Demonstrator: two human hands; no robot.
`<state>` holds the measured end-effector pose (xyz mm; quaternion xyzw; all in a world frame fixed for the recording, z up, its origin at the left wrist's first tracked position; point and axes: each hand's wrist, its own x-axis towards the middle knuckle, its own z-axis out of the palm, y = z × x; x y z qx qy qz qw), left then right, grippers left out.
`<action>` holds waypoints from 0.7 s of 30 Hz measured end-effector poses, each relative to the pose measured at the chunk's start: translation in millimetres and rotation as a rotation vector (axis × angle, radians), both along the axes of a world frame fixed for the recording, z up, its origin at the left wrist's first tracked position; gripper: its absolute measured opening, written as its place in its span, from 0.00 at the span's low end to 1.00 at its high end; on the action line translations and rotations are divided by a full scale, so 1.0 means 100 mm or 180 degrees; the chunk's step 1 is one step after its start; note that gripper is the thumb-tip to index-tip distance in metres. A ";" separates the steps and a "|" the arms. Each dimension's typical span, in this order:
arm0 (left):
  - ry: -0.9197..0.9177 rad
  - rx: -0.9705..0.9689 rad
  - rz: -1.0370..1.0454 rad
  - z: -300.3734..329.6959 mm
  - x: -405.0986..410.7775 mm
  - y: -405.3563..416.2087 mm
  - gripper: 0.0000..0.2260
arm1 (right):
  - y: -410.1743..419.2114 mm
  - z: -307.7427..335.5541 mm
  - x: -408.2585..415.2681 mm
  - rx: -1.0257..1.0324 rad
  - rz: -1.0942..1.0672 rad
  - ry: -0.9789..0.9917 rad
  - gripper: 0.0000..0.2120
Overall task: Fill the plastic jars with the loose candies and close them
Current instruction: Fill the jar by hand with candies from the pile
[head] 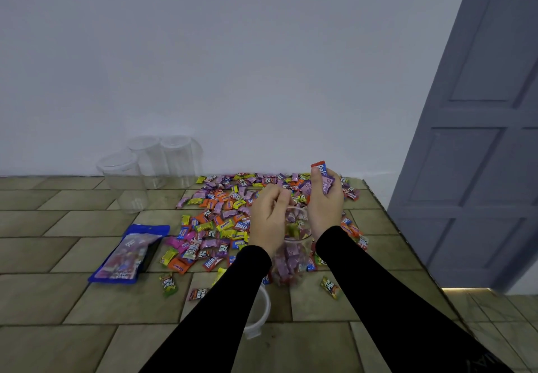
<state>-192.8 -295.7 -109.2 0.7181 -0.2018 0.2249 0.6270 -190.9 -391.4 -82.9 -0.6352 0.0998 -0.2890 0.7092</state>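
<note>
Clear plastic, the jar [292,259] stood on the counter [58,300] between both hands, partly filled with candies. The right hand [326,201] gripped several wrapped candies [324,182] above it. The left hand [269,217] hovered over the mouth, fingers curled; whether it held anything I could not tell.

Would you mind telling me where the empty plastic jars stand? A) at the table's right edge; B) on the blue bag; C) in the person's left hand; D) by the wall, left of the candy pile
D: the three empty jars stand together against the wall, left of the candy pile.
</note>
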 end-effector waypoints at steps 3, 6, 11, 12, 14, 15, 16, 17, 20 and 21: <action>-0.0090 -0.0212 0.0512 -0.04 -0.03 -0.03 0.20 | 0.00 0.02 -0.03 -0.0035 0.0011 -0.0028 0.09; 0.0322 -0.0633 0.0725 -0.15 -0.04 0.00 0.20 | 0.00 0.03 -0.06 -0.0163 0.0097 -0.0012 0.11; 0.2072 -0.1300 -0.0416 -0.35 -0.04 0.00 0.33 | -0.01 0.07 -0.09 -0.0100 0.0291 0.0021 0.11; 0.2215 -0.1448 -0.0550 -0.37 -0.03 -0.01 0.37 | -0.01 0.07 -0.10 -0.0078 0.0321 0.0018 0.11; 0.2292 -0.1656 -0.0629 -0.40 -0.01 -0.03 0.39 | -0.01 0.08 -0.11 -0.0074 0.0392 0.0003 0.08; 0.2290 -0.1713 -0.0638 -0.43 0.01 -0.03 0.39 | 0.00 0.09 -0.12 -0.0089 0.0433 -0.0009 0.07; 0.2275 -0.1761 -0.0653 -0.43 0.01 -0.03 0.39 | 0.00 0.09 -0.13 -0.0098 0.0462 -0.0030 0.06; 0.2256 -0.1807 -0.0661 -0.45 0.02 -0.03 0.39 | 0.00 0.09 -0.12 -0.0105 0.0479 -0.0059 0.06; 0.2183 -0.1895 -0.0615 -0.46 0.05 -0.04 0.39 | 0.01 0.08 -0.10 -0.0300 0.0580 -0.0099 0.08; 0.2168 -0.1896 -0.0603 -0.46 0.06 -0.05 0.39 | 0.02 0.07 -0.09 -0.0371 0.0641 -0.0101 0.08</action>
